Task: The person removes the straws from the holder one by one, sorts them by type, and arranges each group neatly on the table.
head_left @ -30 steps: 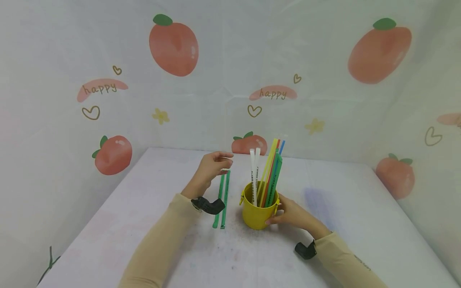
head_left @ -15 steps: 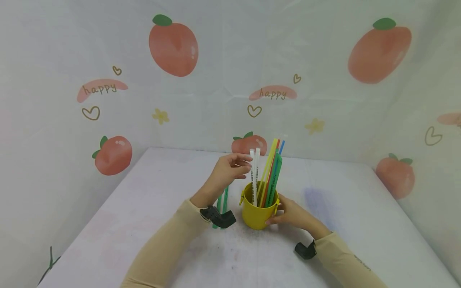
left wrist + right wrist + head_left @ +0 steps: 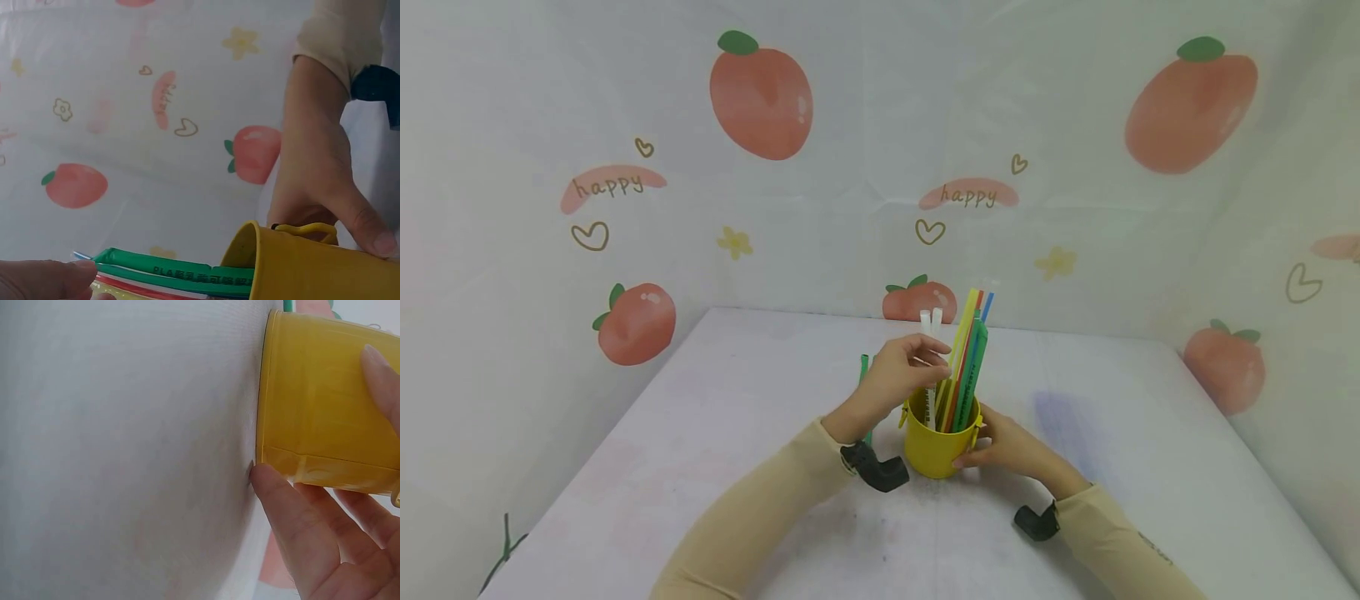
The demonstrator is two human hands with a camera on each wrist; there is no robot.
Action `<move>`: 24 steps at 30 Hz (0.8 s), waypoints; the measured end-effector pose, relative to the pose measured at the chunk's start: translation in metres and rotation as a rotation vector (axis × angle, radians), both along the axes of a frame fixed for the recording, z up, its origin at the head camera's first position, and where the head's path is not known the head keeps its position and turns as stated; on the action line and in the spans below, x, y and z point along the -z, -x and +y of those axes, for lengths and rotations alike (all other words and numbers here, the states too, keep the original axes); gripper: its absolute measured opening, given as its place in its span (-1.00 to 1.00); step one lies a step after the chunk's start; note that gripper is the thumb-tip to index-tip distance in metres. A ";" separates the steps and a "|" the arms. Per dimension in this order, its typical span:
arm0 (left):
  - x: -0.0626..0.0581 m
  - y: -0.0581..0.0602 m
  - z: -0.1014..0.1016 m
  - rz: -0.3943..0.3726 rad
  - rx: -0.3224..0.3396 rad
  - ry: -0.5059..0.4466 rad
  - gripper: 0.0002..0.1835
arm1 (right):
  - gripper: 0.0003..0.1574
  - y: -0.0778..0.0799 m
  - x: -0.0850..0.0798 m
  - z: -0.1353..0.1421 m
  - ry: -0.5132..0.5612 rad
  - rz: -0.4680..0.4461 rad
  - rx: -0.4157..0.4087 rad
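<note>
A small yellow bucket (image 3: pixel 934 454) stands upright on the table, and my right hand (image 3: pixel 1011 446) grips its right side, thumb and fingers spread round the wall. In it lean two white-wrapped straws (image 3: pixel 931 408), yellow straws (image 3: pixel 962 333), a red and a blue one, and green-wrapped straws (image 3: pixel 187 265). My left hand (image 3: pixel 895 379) hovers over the bucket's left rim, fingers loosely bent beside the straws and partly hiding the white ones. No straw shows clearly pinched in it. The left wrist view shows a left fingertip (image 3: pixel 75 275) close to the straw ends.
Green-wrapped straws (image 3: pixel 864 362) lie on the table (image 3: pixel 760 358) left of the bucket, mostly hidden behind my left hand and wrist. A white cloth (image 3: pixel 850 208) with fruit prints hangs behind the table. Black wrist cameras (image 3: pixel 880 472) are strapped to both wrists.
My left hand has moved right, from above the green-wrapped straws on the table to the straws in the bucket. The right hand and the bucket have stayed put.
</note>
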State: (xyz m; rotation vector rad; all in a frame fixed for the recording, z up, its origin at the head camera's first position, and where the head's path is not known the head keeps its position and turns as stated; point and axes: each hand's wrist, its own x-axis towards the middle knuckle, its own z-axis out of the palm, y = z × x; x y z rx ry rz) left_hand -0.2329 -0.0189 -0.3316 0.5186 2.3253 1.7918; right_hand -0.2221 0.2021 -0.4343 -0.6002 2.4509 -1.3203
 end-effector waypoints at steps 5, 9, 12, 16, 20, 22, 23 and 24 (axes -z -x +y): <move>0.005 -0.001 0.006 -0.010 0.007 0.040 -0.72 | 0.33 0.000 0.001 0.001 0.000 0.012 -0.011; 0.010 -0.001 0.011 -0.020 -0.006 0.097 -0.75 | 0.34 0.000 0.002 0.001 -0.020 0.011 -0.002; 0.013 0.000 0.015 -0.038 -0.003 0.117 -0.74 | 0.35 0.000 0.003 0.002 -0.027 0.021 -0.007; 0.016 0.003 0.019 -0.050 0.005 0.122 -0.73 | 0.33 0.001 0.004 0.002 -0.022 0.038 -0.022; 0.018 0.005 0.023 -0.058 0.010 0.119 -0.73 | 0.30 0.001 0.004 0.003 -0.024 0.044 -0.028; 0.019 0.006 0.024 -0.057 0.010 0.123 -0.73 | 0.29 0.001 0.003 0.003 -0.021 0.042 -0.032; 0.019 0.006 0.025 -0.058 0.010 0.122 -0.73 | 0.28 0.001 0.002 0.003 -0.021 0.041 -0.032; 0.020 0.007 0.025 -0.052 0.009 0.128 -0.73 | 0.28 0.001 0.002 0.003 -0.021 0.040 -0.032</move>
